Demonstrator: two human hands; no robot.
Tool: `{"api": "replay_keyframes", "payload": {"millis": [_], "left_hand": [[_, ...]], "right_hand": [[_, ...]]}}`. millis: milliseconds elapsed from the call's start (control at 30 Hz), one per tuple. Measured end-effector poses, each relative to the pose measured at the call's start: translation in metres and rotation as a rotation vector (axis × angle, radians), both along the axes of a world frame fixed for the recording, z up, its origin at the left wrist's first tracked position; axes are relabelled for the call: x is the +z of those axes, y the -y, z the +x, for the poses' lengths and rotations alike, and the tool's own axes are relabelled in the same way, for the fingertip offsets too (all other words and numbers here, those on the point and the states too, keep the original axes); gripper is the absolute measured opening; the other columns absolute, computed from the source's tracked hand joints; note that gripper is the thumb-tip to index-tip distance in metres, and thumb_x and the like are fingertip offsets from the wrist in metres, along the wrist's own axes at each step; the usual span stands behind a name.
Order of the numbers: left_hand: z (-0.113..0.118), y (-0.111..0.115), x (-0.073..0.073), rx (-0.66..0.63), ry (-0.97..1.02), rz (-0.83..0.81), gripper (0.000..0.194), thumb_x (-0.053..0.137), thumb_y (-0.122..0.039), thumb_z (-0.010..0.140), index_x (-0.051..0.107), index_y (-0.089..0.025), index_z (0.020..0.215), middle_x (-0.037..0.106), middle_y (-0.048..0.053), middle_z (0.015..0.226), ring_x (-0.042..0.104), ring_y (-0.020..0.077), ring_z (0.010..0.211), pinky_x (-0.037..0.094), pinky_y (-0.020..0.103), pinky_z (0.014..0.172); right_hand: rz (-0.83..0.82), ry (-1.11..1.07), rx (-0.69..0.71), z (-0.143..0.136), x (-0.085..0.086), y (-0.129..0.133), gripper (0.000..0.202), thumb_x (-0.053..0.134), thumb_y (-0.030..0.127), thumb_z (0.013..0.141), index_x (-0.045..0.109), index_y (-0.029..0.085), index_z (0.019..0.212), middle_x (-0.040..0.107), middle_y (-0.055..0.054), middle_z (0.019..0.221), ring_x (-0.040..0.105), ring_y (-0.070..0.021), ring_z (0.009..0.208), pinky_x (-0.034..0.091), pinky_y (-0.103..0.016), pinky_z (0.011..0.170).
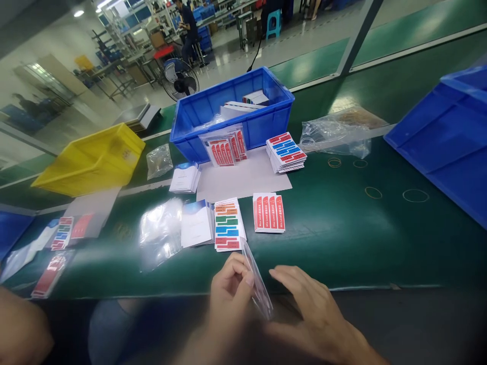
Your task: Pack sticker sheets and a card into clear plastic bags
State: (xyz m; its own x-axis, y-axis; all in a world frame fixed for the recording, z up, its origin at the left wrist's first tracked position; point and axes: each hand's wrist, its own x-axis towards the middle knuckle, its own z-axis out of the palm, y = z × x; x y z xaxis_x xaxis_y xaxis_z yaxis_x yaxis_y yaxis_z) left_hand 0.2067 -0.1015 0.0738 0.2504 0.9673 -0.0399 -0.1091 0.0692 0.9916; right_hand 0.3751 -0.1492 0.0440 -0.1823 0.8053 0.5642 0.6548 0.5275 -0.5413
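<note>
My left hand (233,289) pinches a clear plastic bag (258,284) near the table's front edge; the bag is turned almost edge-on, so what it holds is hard to make out. Just right of it, my right hand (310,299) is open, fingers stretched toward the bag and apart from it. Beyond the hands lie a stack of multicoloured label sheets (227,225), a stack of red label sheets (269,213) and a stack of white booklets (197,225). Empty clear bags (160,230) lie left of the booklets.
A blue bin (232,124) stands behind, with filled bags (226,147) leaning on it. More label sheets (286,152) and booklets (185,177) lie nearby. A yellow bin (91,159) is left, another blue bin (445,142) right, near rubber bands (373,192). Another person's arm (23,327) shows lower left.
</note>
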Motion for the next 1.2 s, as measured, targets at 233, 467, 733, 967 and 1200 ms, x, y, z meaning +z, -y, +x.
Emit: {"api": "replay_keyframes", "payload": {"millis": [233,467,733,967,1200], "left_hand": [[-0.004,-0.009,0.003,-0.010,-0.261,0.294,0.006,0.061,-0.019,0.085,0.059,-0.021,0.090,0.055,0.005,0.097,0.056,0.0182,0.092,0.046,0.032,0.083],[-0.011,-0.034,0.003,-0.278,-0.539,0.554,0.029,0.068,-0.015,0.081,0.061,-0.022,0.108,0.064,0.005,0.097,0.057,0.0195,0.095,0.048,0.036,0.087],[0.000,-0.043,0.012,-0.405,-0.509,0.634,0.009,0.060,-0.015,0.086,0.067,-0.018,0.083,0.067,0.005,0.075,0.058,0.0165,0.076,0.049,0.032,0.072],[-0.002,-0.043,0.015,-0.420,-0.505,0.597,0.012,0.056,-0.015,0.086,0.067,-0.018,0.080,0.067,0.006,0.072,0.059,0.0167,0.073,0.050,0.033,0.070],[-0.001,-0.046,0.018,-0.496,-0.523,0.688,0.012,0.057,-0.017,0.088,0.069,-0.018,0.087,0.073,0.006,0.077,0.063,0.0164,0.074,0.050,0.031,0.071]], "right_hand": [[-0.042,-0.333,0.017,0.003,-0.011,-0.010,0.029,0.053,0.001,0.084,0.059,0.019,0.107,0.070,-0.007,0.089,0.068,-0.0185,0.081,0.057,-0.030,0.070],[-0.107,-0.480,0.010,0.022,-0.010,-0.011,0.024,0.054,0.002,0.083,0.062,0.022,0.094,0.069,-0.004,0.079,0.068,-0.0182,0.072,0.055,-0.029,0.063],[-0.078,-0.448,0.049,0.028,-0.010,-0.017,0.025,0.055,0.002,0.080,0.065,0.021,0.092,0.070,-0.004,0.077,0.068,-0.0181,0.069,0.055,-0.029,0.061],[-0.102,-0.385,0.147,0.031,-0.004,-0.028,0.024,0.054,0.003,0.081,0.066,0.021,0.093,0.073,-0.005,0.080,0.069,-0.0187,0.071,0.056,-0.030,0.062],[-0.146,-0.344,0.290,0.024,0.000,-0.040,0.024,0.056,0.005,0.083,0.064,0.022,0.097,0.072,-0.005,0.080,0.068,-0.0180,0.069,0.055,-0.030,0.063]]}}
